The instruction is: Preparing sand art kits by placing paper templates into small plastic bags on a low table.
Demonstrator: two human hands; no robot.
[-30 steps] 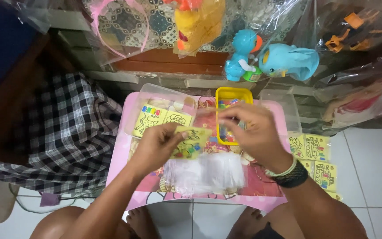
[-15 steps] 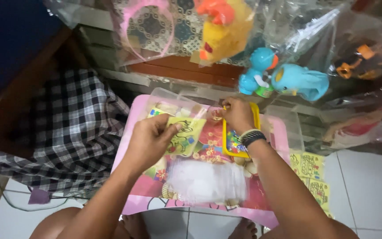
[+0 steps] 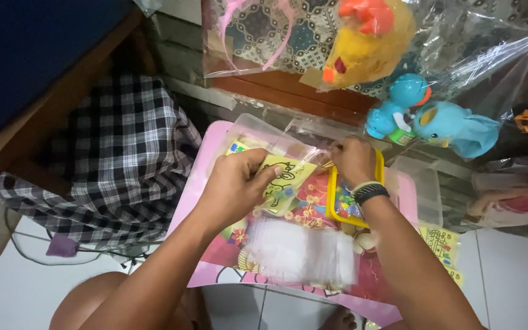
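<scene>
**Op A:** Starting at the left edge I see a checked cloth (image 3: pixel 123 159) draped beside the pink counter (image 3: pixel 206 183). Then comes the left hand (image 3: pixel 236 183). What do you make of its grip?

**Op B:** From my feed the fingers are pressed together, pinching the yellow card (image 3: pixel 285 177). The thumb lies on the card's near edge, the other fingers curl over the top.

**Op A:** Tell me how the card looks.

**Op B:** Small, flat and bright yellow, with a dark line drawing in the middle and little coloured squares along its lower edge. It sits tilted, held just above the counter and half inside a clear plastic sleeve (image 3: pixel 276 143) that wrinkles around its upper corner.

**Op A:** Moving right I get the right hand (image 3: pixel 352 160), a dark band with a pale one at the wrist. Its grip is closed, pinching the sleeve's edge just beside the card's upper right corner.

**Op B:** Agreed. Below that hand lies a yellow-framed tray (image 3: pixel 335 201) flat on the counter, and nearer to me a stack of clear sleeves (image 3: pixel 297 253).

**Op A:** Farthest right, more yellow cards (image 3: pixel 438 244) lie on the floor, and blue toy animals (image 3: pixel 435 119) hang in plastic bags above.
</scene>
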